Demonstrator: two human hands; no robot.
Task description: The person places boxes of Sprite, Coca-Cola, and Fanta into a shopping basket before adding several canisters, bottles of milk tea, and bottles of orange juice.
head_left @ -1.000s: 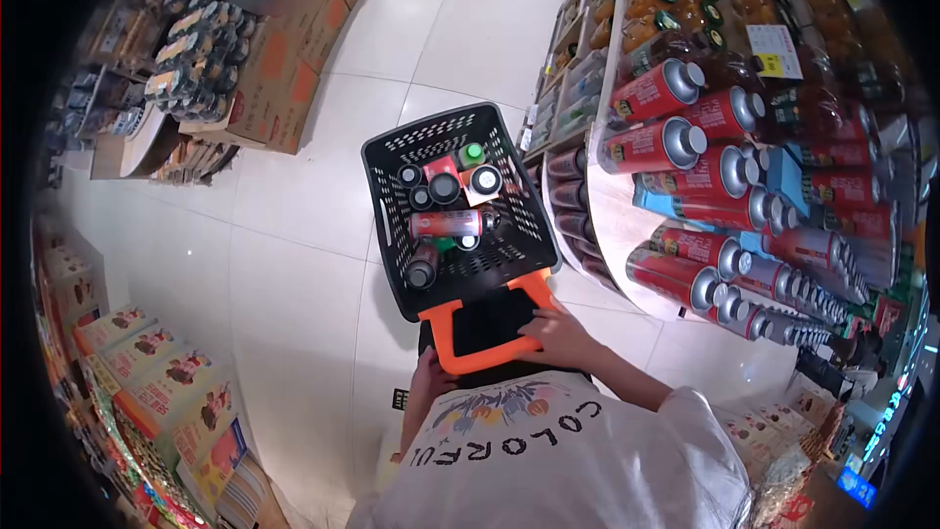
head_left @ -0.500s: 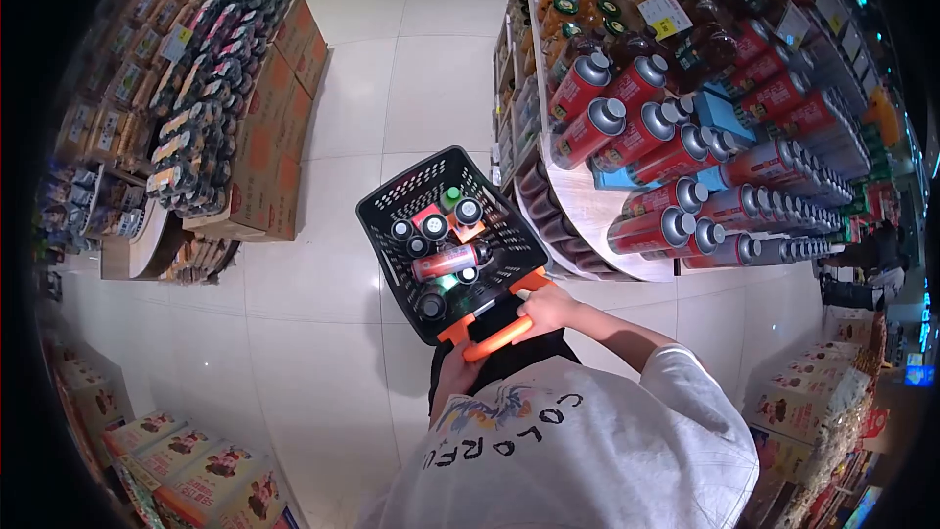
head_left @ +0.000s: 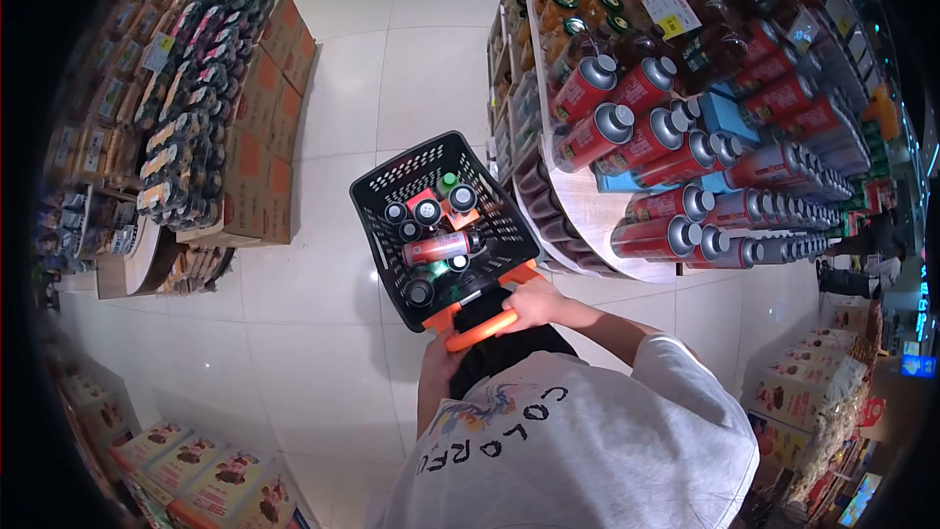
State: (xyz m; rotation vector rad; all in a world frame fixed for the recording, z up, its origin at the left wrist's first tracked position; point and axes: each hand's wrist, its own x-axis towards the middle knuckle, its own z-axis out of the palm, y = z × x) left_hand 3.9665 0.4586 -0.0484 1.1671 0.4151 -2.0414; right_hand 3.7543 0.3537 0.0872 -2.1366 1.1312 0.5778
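A black slatted shopping basket (head_left: pixel 377 235) hangs in front of my body, tilted to the left. Its orange handle (head_left: pixel 482 331) is gripped at both ends. My left hand (head_left: pixel 443 357) closes round the left end, partly hidden by the handle and my shirt. Round the right end, my right hand (head_left: pixel 532 303) is closed as well. Inside lie several dark-capped bottles and cans, among them a red spray-type can (head_left: pixel 436 248) on its side and a green-capped item (head_left: pixel 448 180).
On the right, a display stand (head_left: pixel 587 191) carries rows of red cans (head_left: pixel 676 204) and bottles close to the basket. Stacked cartons (head_left: pixel 257 181) with packaged goods stand left. Boxes (head_left: pixel 220 480) sit at lower left. Pale floor tiles (head_left: pixel 343 88) run between. A person (head_left: pixel 871 269) is at far right.
The basket and both hands have shifted slightly left and up in view, the handle still held. The shelves have shifted only slightly.
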